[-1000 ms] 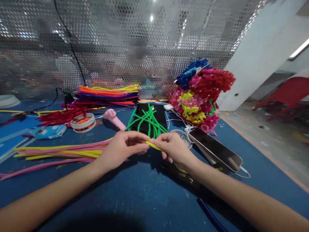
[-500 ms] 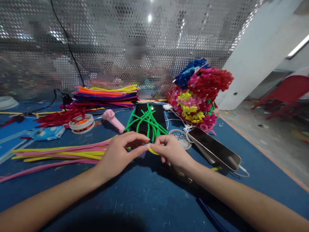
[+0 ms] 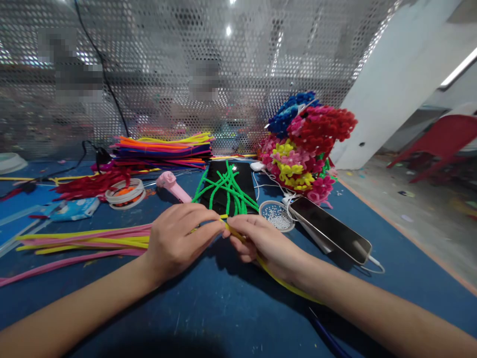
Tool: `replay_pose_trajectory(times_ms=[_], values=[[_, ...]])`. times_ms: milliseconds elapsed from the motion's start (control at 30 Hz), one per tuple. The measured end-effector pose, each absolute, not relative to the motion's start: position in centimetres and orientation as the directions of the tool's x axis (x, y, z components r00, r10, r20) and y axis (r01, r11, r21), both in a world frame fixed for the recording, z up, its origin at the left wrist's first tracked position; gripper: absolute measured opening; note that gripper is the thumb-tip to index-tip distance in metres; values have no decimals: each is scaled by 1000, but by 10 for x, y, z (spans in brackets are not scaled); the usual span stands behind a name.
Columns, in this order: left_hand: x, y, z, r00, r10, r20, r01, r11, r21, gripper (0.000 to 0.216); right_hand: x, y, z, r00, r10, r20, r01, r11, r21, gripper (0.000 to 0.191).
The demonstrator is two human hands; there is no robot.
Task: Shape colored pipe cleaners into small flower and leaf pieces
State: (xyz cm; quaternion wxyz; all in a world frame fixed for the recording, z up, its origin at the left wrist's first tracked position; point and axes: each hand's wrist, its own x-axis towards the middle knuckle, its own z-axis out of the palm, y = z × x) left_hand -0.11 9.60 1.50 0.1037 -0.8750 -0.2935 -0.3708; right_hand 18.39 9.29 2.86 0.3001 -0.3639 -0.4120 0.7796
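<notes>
My left hand point(image 3: 175, 241) and my right hand point(image 3: 263, 243) meet over the middle of the blue table point(image 3: 208, 308), both pinched on one yellow pipe cleaner point(image 3: 278, 278). Its short end shows between my fingertips; its long tail runs under my right wrist toward the lower right. Just behind my hands lie green pipe cleaners point(image 3: 227, 191) on a black pad point(image 3: 246, 179). Loose yellow and pink pipe cleaners point(image 3: 85, 241) lie to the left of my left hand.
A phone point(image 3: 330, 228) on a white cable and a round dish of small beads point(image 3: 276, 215) sit right of my hands. A bunch of pipe-cleaner flowers point(image 3: 305, 144), a stack of coloured pipe cleaners point(image 3: 164, 149), a pink tool point(image 3: 171, 185) and tape rolls point(image 3: 124, 191) stand behind. A perforated metal screen point(image 3: 186, 74) closes the back.
Both hands have dropped slightly toward me. The yellow pipe cleaner's tail, earlier mostly hidden under my right wrist, now shows as a long curve on the table.
</notes>
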Motion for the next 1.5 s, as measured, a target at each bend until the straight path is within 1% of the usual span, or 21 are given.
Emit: replay_pose_trajectory(times_ms=[67,133,233,300,333,367,400,433,500,533,567,633,733,800,900,1033,1167,1300,1367,1433,1500], values=[[-1,97,16,559,399,727,604,-797,-27,29,183,92,29,-510,810,-289,-129,-404,-906,16],[-2,98,17,592,338,732,594,-796,-113,30,183,91,29,-494,835,-243,-83,-324,-942,15],[-2,98,20,626,258,736,574,-792,-211,26,185,89,31,-541,826,-160,-20,-204,-979,16],[0,97,24,615,234,753,575,-786,-225,21,189,90,34,-559,824,-93,85,-55,-995,16],[1,97,26,591,259,764,590,-784,-191,18,192,91,36,-555,831,-40,163,62,-985,16],[3,96,29,553,319,770,610,-784,-114,15,195,92,38,-546,837,36,249,203,-947,16],[4,96,31,502,415,759,628,-778,10,13,198,93,40,-537,833,133,331,354,-875,15],[6,96,33,438,540,719,636,-751,177,13,201,95,41,-540,807,239,404,497,-768,15],[8,96,38,321,791,521,578,-599,554,17,207,97,43,-590,703,398,504,705,-498,19],[9,96,41,297,873,387,517,-487,704,20,209,97,44,-634,647,424,526,762,-377,21],[9,97,43,300,919,255,454,-373,809,23,210,98,44,-677,604,420,534,797,-283,23],[9,98,47,360,932,48,358,-185,915,23,211,97,45,-748,551,371,525,832,-179,24],[9,99,49,428,896,-116,287,-13,958,23,211,96,46,-793,496,355,487,865,-120,23],[9,99,49,413,898,-153,242,54,969,21,211,96,45,-781,472,409,484,871,-83,21],[10,98,50,397,902,-169,144,121,982,16,212,97,43,-718,480,505,531,846,-48,17],[14,95,51,426,877,-222,23,234,972,16,212,98,42,-618,517,592,592,801,-82,15],[17,92,48,357,915,-185,-15,204,979,15,207,94,44,-558,589,585,597,774,-211,16],[18,92,40,269,961,-68,-83,94,992,11,202,89,49,-543,666,511,540,743,-394,15],[18,94,37,242,970,-8,-95,32,995,11,200,88,50,-547,689,476,517,725,-456,15],[19,95,35,207,978,25,-91,-6,996,12,199,89,50,-539,694,477,521,720,-459,14],[20,95,35,169,985,28,-119,-8,993,16,199,90,47,-525,674,519,546,735,-402,13]])
